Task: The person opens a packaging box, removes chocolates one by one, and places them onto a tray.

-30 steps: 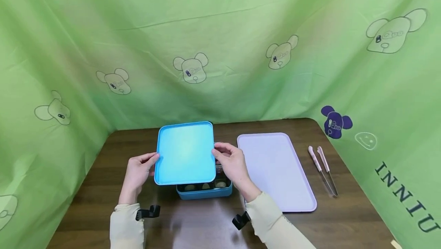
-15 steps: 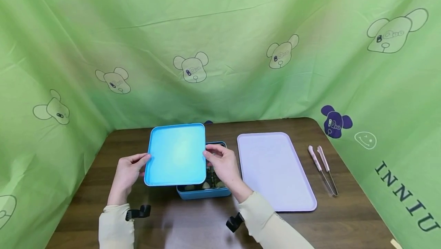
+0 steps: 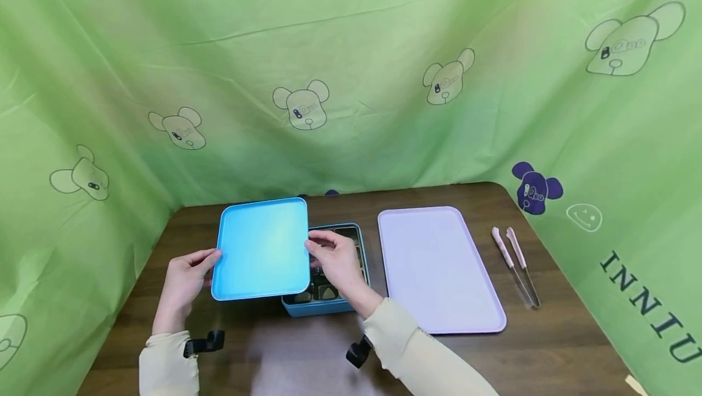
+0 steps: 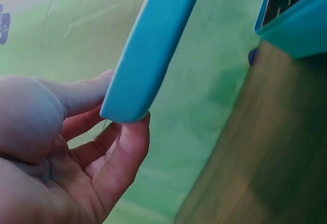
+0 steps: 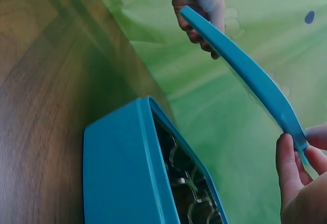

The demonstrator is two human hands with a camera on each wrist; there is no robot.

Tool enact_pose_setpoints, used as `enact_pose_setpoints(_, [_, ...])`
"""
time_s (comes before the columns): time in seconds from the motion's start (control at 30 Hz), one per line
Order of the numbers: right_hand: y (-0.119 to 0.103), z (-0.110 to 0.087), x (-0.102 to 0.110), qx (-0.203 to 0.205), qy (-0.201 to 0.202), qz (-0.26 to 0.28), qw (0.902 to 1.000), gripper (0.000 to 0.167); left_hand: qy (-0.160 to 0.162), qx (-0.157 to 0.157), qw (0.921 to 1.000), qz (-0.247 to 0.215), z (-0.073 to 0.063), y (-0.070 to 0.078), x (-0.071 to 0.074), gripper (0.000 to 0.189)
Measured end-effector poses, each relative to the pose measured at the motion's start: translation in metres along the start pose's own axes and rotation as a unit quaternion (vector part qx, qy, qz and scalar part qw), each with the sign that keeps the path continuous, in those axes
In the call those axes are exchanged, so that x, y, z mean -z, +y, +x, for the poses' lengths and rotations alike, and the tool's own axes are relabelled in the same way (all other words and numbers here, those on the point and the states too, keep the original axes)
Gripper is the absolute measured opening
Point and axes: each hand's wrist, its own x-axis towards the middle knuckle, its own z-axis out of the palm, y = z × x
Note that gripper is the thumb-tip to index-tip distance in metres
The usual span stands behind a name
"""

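A square blue lid (image 3: 262, 248) is held between both hands, raised above the table and overlapping the left part of a blue box (image 3: 320, 307) in the head view. My left hand (image 3: 183, 283) pinches its left edge, thumb on one face and fingers on the other. On the opposite edge my right hand (image 3: 341, 262) pinches it between thumb and fingers. The box stands open on the table; inside is a dark divided insert (image 3: 326, 290) with small items, partly hidden by the lid and right hand. In the right wrist view the lid (image 5: 250, 75) hangs apart from the box (image 5: 120, 168).
A pale lilac tray (image 3: 441, 268) lies right of the box. Farther right are tongs (image 3: 515, 265) with pink handles. The brown wooden table (image 3: 548, 353) is enclosed by a green patterned curtain (image 3: 373, 152) at the back and sides.
Both hands have moved left with the lid, uncovering more of the box's right side and its insert. The box, tray and tongs have stayed in place.
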Motion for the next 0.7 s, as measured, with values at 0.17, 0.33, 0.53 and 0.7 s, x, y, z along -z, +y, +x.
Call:
enact_pose_setpoints(0.17, [0.003,0.000,-0.010,-0.011,-0.014,0.008,0.9998,0.027,0.011,0.009,0.9997,0.020,-0.002,-0.007,0.007,0.050])
enact_pose_setpoints(0.33, [0.008,-0.001,-0.020,-0.026,-0.023,0.022,0.9991,0.027,0.016,0.022,0.9992,0.029,-0.003,-0.016,0.014,0.052])
enact_pose_setpoints(0.53, [0.012,-0.002,-0.031,-0.030,-0.028,0.036,0.9985,0.025,0.027,0.043,0.9986,0.010,-0.003,-0.026,0.020,0.051])
enact_pose_setpoints(0.7, [0.015,-0.003,-0.041,-0.036,-0.034,0.048,0.9976,0.025,0.038,0.053,0.9977,0.019,-0.001,-0.032,0.026,0.055])
